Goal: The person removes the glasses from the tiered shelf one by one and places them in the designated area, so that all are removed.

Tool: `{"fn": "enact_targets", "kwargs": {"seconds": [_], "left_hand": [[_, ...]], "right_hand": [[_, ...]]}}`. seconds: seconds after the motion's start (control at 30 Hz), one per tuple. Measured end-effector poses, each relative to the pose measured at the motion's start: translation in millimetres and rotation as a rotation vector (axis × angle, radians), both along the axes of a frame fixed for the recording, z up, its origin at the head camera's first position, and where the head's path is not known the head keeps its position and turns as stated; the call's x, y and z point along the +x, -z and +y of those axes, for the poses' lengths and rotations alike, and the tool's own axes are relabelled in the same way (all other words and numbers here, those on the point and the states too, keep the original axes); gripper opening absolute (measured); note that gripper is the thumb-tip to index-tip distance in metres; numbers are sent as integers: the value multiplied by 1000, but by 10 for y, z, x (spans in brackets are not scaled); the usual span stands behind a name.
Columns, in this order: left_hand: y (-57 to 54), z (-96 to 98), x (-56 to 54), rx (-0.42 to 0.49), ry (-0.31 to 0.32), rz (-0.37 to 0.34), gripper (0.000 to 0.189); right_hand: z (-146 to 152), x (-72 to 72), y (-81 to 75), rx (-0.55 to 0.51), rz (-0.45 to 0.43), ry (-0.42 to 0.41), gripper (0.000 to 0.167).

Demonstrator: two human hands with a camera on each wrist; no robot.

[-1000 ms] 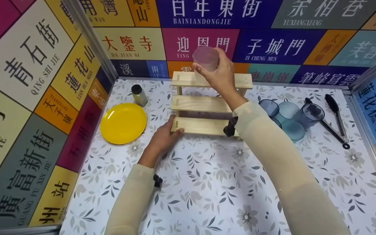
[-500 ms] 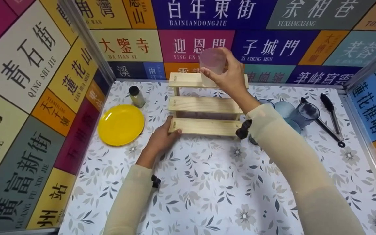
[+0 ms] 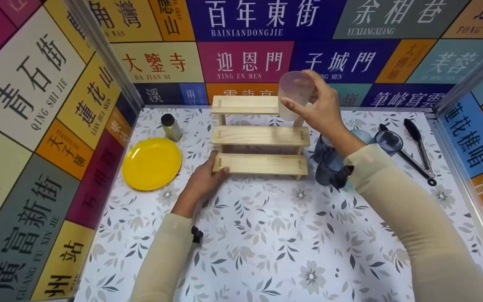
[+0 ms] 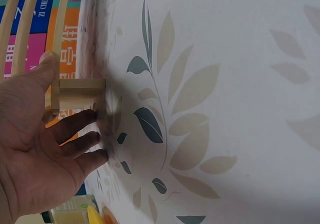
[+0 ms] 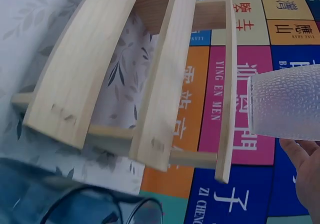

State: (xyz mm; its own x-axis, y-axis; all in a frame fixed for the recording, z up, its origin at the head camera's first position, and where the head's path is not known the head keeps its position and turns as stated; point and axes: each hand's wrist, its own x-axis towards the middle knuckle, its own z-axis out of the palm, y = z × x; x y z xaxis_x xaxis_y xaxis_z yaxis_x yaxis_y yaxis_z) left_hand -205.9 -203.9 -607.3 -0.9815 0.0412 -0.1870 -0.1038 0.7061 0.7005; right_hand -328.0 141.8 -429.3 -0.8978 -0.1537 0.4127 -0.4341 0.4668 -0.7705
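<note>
A frosted, see-through cup [image 3: 295, 94] is in my right hand [image 3: 325, 105], thumb on the near side and fingers round the far side. It hangs over the right end of the top board of a three-step wooden rack [image 3: 262, 136]. In the right wrist view a gap shows between the textured cup [image 5: 287, 104] and the top board [image 5: 227, 84]. My left hand [image 3: 203, 178] grips the left end of the rack's lowest board. The left wrist view shows that thumb [image 4: 44, 70] against the board, with the other fingers extended below.
Several blue glasses [image 3: 327, 167] stand right of the rack, partly behind my right forearm. Farther right lie tongs [image 3: 417, 140] and a black-handled tool [image 3: 415, 163]. To the left are a yellow plate [image 3: 152, 163] and a black-capped jar [image 3: 172, 128]. Printed walls [image 3: 245, 63] enclose the table.
My right hand has carried the cup rightward along the top board, from near its middle to its right end. The left hand keeps its grip on the rack, which stays put.
</note>
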Motion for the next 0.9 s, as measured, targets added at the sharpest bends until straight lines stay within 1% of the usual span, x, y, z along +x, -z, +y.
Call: {"fn": "enact_targets", "kwargs": {"seconds": [0.17,0.33,0.47,0.7,0.9], "left_hand": [[1,-11,-4,5,-3,-8,91],[0,-10,-10,22,0,-28,92],[7,-11,-16,26,5,-39,93],[21,-23,-24,4,35,-10,91],[-18,-23,-22,1,45,-3,90]], "right_hand": [[258,110,21,3,2,10,80],[520,247,45,21,-36,45,80],[714,341,74,30,-45,70,78],[1011,505,143,73,-53,93,78],[1234,651,187,105,-83,136,76]]}}
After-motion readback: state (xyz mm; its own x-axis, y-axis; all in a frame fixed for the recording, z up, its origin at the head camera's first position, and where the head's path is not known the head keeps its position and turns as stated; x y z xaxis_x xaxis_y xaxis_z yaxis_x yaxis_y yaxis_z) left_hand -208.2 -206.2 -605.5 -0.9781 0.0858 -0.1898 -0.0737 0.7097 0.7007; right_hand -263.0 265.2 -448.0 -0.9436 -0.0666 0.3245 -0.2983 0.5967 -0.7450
